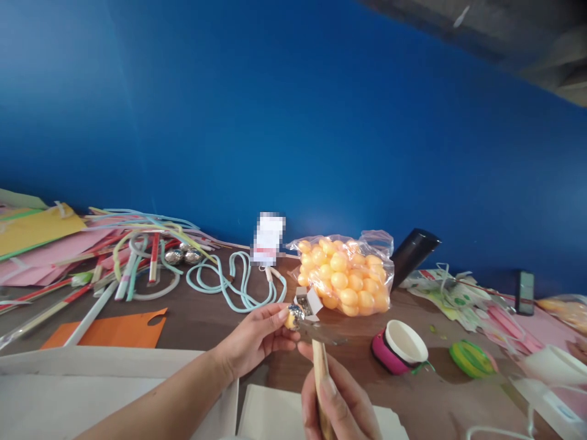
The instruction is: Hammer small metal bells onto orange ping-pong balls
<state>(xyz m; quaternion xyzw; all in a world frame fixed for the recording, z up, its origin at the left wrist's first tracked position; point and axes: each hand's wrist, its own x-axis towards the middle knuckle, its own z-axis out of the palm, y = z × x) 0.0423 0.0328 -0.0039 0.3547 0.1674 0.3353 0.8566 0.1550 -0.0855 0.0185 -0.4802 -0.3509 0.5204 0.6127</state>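
My left hand point(263, 336) pinches an orange ball point(292, 318), its upper right side covered with shiny silver studs that look like thumbtacks. My right hand point(339, 397) is closed around the wooden handle of a hammer point(320, 360), held upright. The hammer's grey metal head is smeared and lies close to the right of the ball; whether they touch I cannot tell. Just behind the ball stands a small open white box point(314, 302) with little metallic pieces inside. A clear bag of orange balls point(342, 275) lies behind the box.
Silver-covered balls point(183, 253) lie among coloured strips at the left. A badge on a blue lanyard point(229, 293) is farther back. A pink-and-white cup point(403, 348), green tape point(472, 359) and a black cylinder point(415, 253) stand at the right. White card point(270, 412) lies near me.
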